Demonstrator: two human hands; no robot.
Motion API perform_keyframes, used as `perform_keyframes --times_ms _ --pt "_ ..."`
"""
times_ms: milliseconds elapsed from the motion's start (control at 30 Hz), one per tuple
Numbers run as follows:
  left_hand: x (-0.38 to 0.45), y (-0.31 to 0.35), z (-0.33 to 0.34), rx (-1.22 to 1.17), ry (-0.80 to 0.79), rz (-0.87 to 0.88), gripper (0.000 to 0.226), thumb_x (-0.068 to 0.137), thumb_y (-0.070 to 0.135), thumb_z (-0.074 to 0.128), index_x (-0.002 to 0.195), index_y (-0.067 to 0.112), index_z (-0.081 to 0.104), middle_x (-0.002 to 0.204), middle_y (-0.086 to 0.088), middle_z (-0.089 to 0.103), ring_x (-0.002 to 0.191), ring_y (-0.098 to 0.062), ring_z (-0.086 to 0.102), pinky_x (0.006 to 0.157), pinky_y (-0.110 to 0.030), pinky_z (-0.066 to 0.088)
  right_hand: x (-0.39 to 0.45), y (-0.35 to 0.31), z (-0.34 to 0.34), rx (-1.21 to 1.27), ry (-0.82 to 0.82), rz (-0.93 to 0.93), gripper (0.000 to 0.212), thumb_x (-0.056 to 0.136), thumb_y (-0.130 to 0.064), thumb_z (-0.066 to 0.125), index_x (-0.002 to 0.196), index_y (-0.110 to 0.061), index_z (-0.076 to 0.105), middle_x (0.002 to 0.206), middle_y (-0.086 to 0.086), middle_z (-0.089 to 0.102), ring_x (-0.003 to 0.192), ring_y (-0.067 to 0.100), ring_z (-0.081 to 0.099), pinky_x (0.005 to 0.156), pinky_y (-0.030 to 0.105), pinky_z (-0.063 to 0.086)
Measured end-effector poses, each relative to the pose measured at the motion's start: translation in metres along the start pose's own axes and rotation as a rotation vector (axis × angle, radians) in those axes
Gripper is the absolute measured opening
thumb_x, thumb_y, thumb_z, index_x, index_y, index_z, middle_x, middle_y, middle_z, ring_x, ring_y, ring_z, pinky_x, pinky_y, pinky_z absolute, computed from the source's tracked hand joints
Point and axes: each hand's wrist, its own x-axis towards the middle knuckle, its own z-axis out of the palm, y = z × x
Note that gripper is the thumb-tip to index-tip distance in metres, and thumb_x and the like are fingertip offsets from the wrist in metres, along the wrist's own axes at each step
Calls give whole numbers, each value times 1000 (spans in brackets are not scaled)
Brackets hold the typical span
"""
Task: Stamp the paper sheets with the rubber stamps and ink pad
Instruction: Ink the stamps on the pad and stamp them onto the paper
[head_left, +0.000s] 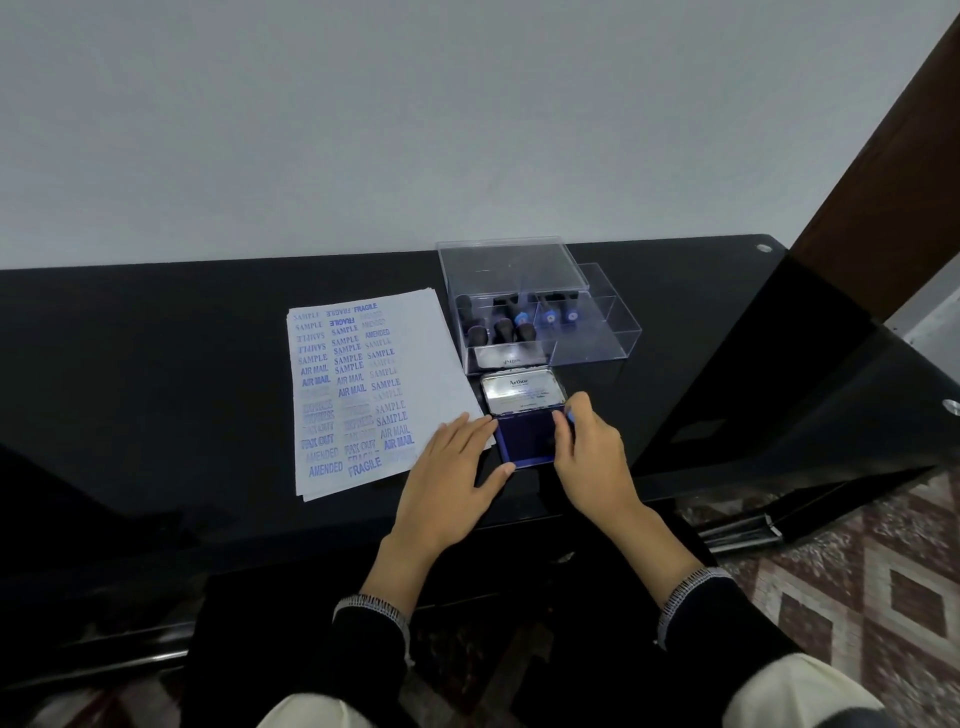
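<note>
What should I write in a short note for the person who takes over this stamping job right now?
Left hand: fingers straight, steadying the left side of the open ink pad.
Right hand: grip on the pad's right edge, fingers curled; it holds no stamp.
Pad's lid stands open towards the clear box, where the rubber stamps stand.
Paper sheets lie in a stack left of the pad; the top sheet is almost full of blue prints.
Left: pick a stamp, ink it, stamp the sheets underneath.
</note>
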Motion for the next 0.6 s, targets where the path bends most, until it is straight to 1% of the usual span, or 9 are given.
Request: perform_keyframes --times_ms 67,133,233,267,333,400,500,567,600 --pt "0 -1 1 7 -7 0 63 98 58 36 151 26 29 156 11 31 147 -6 12 120 -23 2 -2 0 0 -1 11 -16 18 99 -13 46 84 -13 35 64 -3 43 53 16 42 48 22 27" --pt "0 -1 1 11 -8 2 63 98 59 35 151 26 29 156 11 30 147 -6 12 121 -24 2 -3 -2 2 -127 40 -82 18 96 -9 50 84 -13 38 66 -2 44 54 15 40 52 24 29" --pt "0 0 1 12 -5 1 63 98 58 36 151 25 29 156 10 31 147 -7 13 120 -24 2 -2 -4 6 -238 73 -115 12 92 -6 56 88 -7 45 65 4 50 53 16 41 51 28 33" --pt "0 0 1 9 -8 -2 63 98 58 36 151 25 29 156 10 31 147 -7 13 120 -23 2 -3 -4 5 -208 61 -96 12 93 -7 54 88 -8 44 66 3 50 54 17 42 50 26 33" --pt "0 0 1 -7 -18 -1 62 98 57 37 151 26 30 156 11 31 147 -5 12 119 -21 1 -1 -3 4 -103 39 -51 16 97 -9 50 86 -13 38 67 -2 46 55 15 42 49 21 28" --pt "0 1 -2 -99 -20 -16 57 98 54 42 149 28 35 154 14 33 146 -2 13 116 -17 2 -1 -3 3 -114 39 -60 15 96 -9 50 87 -13 39 67 -2 45 55 15 42 50 22 28" --pt "0 1 -10 -343 75 -131 40 99 40 48 138 29 49 148 16 40 143 2 17 116 -22 14 -1 -5 6 -266 55 -105 8 91 -6 57 91 -5 50 67 5 54 53 21 48 51 32 39" --pt "1 -2 -18 -394 205 -228 31 100 34 49 129 28 56 143 14 46 143 -3 24 118 -29 18 -1 -6 7 -269 57 -98 7 92 -6 56 92 -5 49 67 6 54 53 21 46 51 32 38" --pt "1 -4 -22 -384 261 -273 27 100 30 49 125 27 58 138 16 49 142 -5 27 119 -29 18 -1 -6 6 -219 52 -82 8 94 -7 54 90 -6 47 67 4 51 54 20 44 52 30 34"
